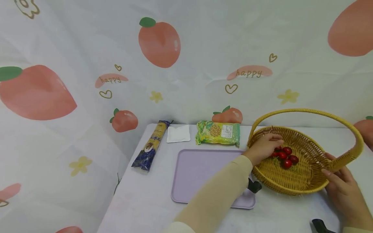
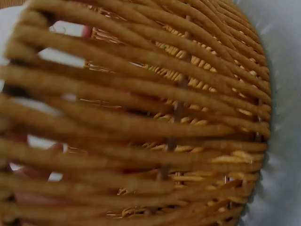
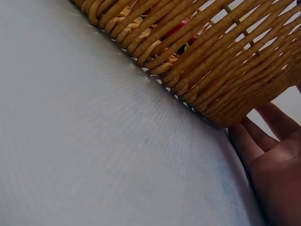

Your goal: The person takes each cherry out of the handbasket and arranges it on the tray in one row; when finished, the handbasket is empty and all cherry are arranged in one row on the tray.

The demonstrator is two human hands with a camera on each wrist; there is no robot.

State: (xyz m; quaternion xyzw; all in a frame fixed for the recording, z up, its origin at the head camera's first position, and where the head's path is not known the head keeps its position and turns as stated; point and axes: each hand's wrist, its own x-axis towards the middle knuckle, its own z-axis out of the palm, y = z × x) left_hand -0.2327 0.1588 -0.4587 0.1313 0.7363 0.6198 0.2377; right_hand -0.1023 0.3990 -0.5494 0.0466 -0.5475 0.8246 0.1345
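A yellow-brown wicker basket [image 1: 306, 174] with a tall arched handle stands at the right of the table. Several small, shiny red fruits [image 1: 287, 164], which look like cherry tomatoes, lie together inside it. My left hand [image 1: 263, 147] reaches over the near-left rim, its fingers bent down beside the fruits; whether they pinch one is hidden. In the left wrist view, the woven wall [image 2: 178, 117] covers most of that hand. At the basket's right side, by the handle's base, my right hand [image 1: 342, 187] grips the rim, thumb on the near side. Its fingers touch the outer wall in the right wrist view.
Left of the basket lies a lilac tray [image 1: 201, 161], partly behind my left sleeve [image 1: 218, 194]. Along the back are a green-yellow food packet [image 1: 218, 133], a white square packet [image 1: 178, 133] and a long blue-and-gold pasta-like packet [image 1: 152, 145]. A fruit-printed cloth [image 1: 189, 87] hangs behind.
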